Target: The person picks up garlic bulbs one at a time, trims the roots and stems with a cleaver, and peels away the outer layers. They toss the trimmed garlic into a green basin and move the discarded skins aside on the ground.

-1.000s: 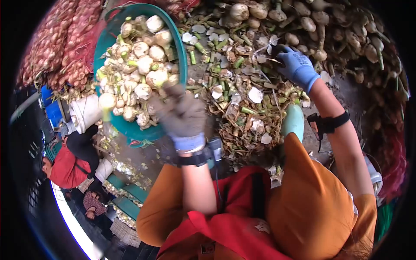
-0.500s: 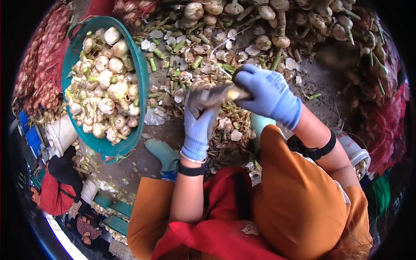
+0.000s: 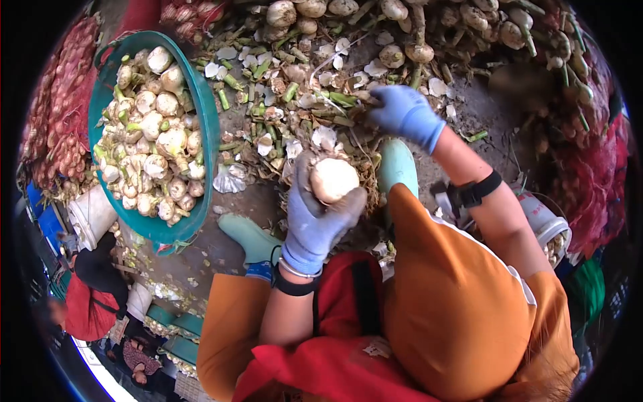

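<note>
My left hand, in a blue-grey glove, is wrapped round a pale round garlic bulb above the litter between the boots. Up and to the right, my gloved right hand has its fingers curled over the scraps, and what they hold is blurred and hidden. Stems and peeled skins lie beyond the hands. At the left stands a teal basin heaped with garlic bulbs.
Unpeeled bulbs with stalks are piled along the top and right. Red net sacks stand at far left, white buckets at both sides. A person in red sits at lower left. Green boots flank the scraps.
My hands have come apart from the blurred dark object between them. My left hand has turned, showing the pale bulb in it; my right hand has moved slightly up and away.
</note>
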The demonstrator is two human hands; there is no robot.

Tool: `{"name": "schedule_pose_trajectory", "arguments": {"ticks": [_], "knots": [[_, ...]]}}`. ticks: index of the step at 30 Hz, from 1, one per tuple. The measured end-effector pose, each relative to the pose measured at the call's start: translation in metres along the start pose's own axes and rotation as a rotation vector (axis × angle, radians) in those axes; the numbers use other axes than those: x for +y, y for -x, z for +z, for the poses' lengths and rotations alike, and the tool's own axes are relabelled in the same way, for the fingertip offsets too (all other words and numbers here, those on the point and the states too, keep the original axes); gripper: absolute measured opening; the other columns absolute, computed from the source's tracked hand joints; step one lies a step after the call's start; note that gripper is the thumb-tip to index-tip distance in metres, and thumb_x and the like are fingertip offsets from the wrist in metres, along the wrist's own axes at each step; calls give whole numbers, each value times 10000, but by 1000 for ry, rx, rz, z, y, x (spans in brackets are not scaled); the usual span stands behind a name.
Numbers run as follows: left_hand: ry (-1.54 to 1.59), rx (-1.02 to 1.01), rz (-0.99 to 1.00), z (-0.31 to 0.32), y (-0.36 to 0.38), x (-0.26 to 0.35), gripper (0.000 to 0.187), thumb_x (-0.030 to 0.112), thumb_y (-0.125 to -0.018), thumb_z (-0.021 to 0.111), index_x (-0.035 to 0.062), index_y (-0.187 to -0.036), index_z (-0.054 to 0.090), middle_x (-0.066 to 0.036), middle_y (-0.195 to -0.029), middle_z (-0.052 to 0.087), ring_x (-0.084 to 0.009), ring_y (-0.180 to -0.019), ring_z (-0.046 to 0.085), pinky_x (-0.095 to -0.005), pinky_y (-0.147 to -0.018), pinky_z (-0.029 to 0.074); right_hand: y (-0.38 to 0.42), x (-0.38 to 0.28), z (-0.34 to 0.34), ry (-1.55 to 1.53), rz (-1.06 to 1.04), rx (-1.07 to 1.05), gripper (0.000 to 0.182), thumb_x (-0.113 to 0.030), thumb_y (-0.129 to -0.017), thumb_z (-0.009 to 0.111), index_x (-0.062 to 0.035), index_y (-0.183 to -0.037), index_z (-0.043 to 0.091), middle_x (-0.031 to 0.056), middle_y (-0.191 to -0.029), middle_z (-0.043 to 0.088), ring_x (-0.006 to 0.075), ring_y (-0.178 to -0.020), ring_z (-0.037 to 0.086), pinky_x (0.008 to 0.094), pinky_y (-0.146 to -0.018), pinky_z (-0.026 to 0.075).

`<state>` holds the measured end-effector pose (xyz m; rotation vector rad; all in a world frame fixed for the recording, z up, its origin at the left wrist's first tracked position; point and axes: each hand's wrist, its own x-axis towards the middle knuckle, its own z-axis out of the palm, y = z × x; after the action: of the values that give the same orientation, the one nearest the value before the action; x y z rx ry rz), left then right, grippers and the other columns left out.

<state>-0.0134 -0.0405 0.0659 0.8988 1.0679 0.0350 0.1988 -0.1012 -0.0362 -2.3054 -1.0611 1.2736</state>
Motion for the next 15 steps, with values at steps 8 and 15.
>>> {"name": "schedule_pose_trajectory", "arguments": {"ticks": [8,15], "knots": [[429,-25,185,-39,-56,-53,607,62,-844,718,3,-1370,421,-140,-1260,537,-229,-1075,608,-355,-858,568,30,-48,1,-373,-453,-45,281,-201,-815,669,-30,-1038,647,129,-938,663,233,-860,673,372,-731,530],[1039,-339,469,-112,-34,37,448,339,-948,558,4,-1244,518,-76,-1047,638,-92,-747,598,-215,-543,468,14,13,-27,-6,-299,346,313,-323,-814,647,-71,-997,683,162,-1010,659,354,-940,650,410,-839,523]]}}
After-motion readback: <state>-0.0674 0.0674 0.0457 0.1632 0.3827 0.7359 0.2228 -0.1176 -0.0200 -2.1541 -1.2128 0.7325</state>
